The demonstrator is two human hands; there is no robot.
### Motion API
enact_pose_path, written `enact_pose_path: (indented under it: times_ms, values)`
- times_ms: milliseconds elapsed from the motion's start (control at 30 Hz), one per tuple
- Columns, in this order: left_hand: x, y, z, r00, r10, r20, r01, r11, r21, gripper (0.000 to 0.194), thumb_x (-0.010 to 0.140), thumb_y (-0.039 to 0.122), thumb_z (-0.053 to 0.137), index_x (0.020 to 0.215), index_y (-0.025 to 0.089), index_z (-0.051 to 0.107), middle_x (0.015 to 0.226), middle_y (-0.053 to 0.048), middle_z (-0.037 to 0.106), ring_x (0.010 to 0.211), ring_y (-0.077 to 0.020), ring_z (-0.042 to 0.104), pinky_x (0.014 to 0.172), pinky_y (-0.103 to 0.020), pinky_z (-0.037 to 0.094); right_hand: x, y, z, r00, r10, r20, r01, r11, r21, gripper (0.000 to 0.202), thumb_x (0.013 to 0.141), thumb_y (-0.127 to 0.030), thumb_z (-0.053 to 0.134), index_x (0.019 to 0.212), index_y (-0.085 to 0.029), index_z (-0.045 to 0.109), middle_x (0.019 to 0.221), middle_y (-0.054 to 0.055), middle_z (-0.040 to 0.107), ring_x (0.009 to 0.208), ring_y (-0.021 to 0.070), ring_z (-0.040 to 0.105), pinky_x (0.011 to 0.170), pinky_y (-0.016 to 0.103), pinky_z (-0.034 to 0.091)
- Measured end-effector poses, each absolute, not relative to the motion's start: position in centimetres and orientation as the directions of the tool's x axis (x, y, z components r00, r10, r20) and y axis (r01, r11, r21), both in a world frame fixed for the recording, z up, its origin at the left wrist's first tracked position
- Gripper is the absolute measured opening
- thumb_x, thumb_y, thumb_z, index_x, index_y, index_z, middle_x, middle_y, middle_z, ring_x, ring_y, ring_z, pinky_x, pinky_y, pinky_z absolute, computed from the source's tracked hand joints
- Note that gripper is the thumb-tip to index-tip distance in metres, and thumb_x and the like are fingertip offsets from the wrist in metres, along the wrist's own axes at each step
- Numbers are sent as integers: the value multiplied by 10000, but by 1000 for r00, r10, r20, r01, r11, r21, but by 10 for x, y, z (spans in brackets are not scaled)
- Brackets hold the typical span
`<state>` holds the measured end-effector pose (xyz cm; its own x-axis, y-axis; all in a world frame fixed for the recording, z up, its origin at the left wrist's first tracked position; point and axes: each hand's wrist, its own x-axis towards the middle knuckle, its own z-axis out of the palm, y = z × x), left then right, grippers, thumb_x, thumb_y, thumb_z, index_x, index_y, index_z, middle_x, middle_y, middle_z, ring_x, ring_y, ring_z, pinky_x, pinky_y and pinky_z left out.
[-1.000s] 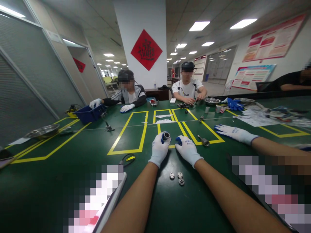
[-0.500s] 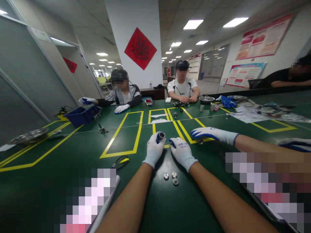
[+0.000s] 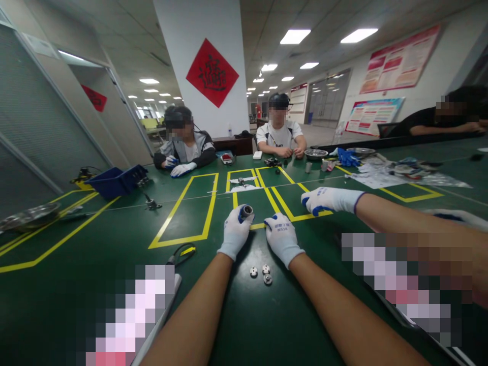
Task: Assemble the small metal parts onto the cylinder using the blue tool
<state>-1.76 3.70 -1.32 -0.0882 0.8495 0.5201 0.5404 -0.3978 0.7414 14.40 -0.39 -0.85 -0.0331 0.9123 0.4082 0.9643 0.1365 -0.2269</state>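
My left hand (image 3: pixel 233 231), in a white glove with blue palm, is wrapped round a short metal cylinder (image 3: pixel 247 210) whose open round end faces up towards me. My right hand (image 3: pixel 281 235), gloved alike, rests just to its right with fingers curled down. Whatever lies under those fingers is hidden. Between my forearms, nearer to me, three small round metal discs (image 3: pixel 253 272) with holes lie on the green table (image 3: pixel 263 325).
From the right reaches another person's gloved hand (image 3: pixel 331 201). Yellow tape frames (image 3: pixel 208 229) mark the table. At the left stand a blue bin (image 3: pixel 114 182) and a metal tray (image 3: pixel 30 216). Two people sit opposite. A cable (image 3: pixel 183 251) lies left of my arm.
My view has turned slightly right. The person opposite left has drawn a hand back from the blue bin. A small metal part now lies on the white paper. My hands keep their pose.
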Motion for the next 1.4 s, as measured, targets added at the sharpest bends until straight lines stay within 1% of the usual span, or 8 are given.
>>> enact_pose_path:
  times_ms: [167,367,500,733,900,1033,1200,1400]
  values:
    - [-17,35,-11,-92,859,504,544,-381,748,373,842,324,723,1181,174,687,1159,-110,738,1092,-251,683,1019,-414,523,150,0,-13,-34,922,385,958,140,-250,288,949,-199,529,1172,-226,710,1101,92,691,1034,225,608,908,321,452]
    - [-16,34,-9,-99,865,492,547,-366,753,373,839,300,725,1184,165,682,1160,-115,737,1087,-249,685,1015,-408,526,153,1,-10,10,934,358,975,71,-212,196,962,-308,552,1005,-226,725,1053,87,674,984,224,610,842,321,456]
    - [-16,34,-10,-97,865,491,555,-363,749,366,845,313,722,1182,175,684,1162,-112,737,1087,-251,684,1012,-412,528,157,3,-9,9,929,369,977,70,-201,208,961,-363,568,980,-247,739,1056,85,662,1017,230,595,857,325,447]
    - [-16,33,-11,-92,865,493,557,-366,746,365,850,319,719,1185,178,680,1177,-104,731,1106,-242,676,1033,-402,517,157,6,-8,-33,923,383,975,114,-191,180,959,-327,573,961,-213,712,1063,91,666,1024,236,593,874,332,448]
    - [-16,33,-11,-78,856,511,559,-387,733,345,849,303,721,1171,184,683,1171,-102,728,1104,-242,673,1033,-407,517,156,9,-12,16,892,452,950,127,-285,205,991,-275,508,1037,-158,669,1090,127,670,1045,244,599,941,337,444]
    - [-16,33,-10,-79,849,523,556,-397,730,332,851,286,716,1165,186,678,1161,-101,722,1100,-244,669,1029,-412,518,156,12,-19,35,864,503,906,185,-381,201,985,-246,500,1055,-142,657,1102,146,671,1033,249,612,938,343,462]
    - [-17,32,-9,-85,834,544,593,-396,701,317,844,285,725,1144,190,688,1119,-97,700,1078,-245,664,1015,-403,517,157,11,-19,31,823,567,813,309,-494,170,944,-258,537,984,-166,673,1017,123,697,967,246,642,931,353,487]
    - [-18,34,-12,-63,834,548,593,-411,693,324,845,287,726,1153,193,687,1132,-92,699,1087,-241,664,1015,-396,518,156,8,-15,51,777,627,744,390,-543,137,871,-241,607,927,-173,712,1013,107,730,947,238,670,938,353,507]
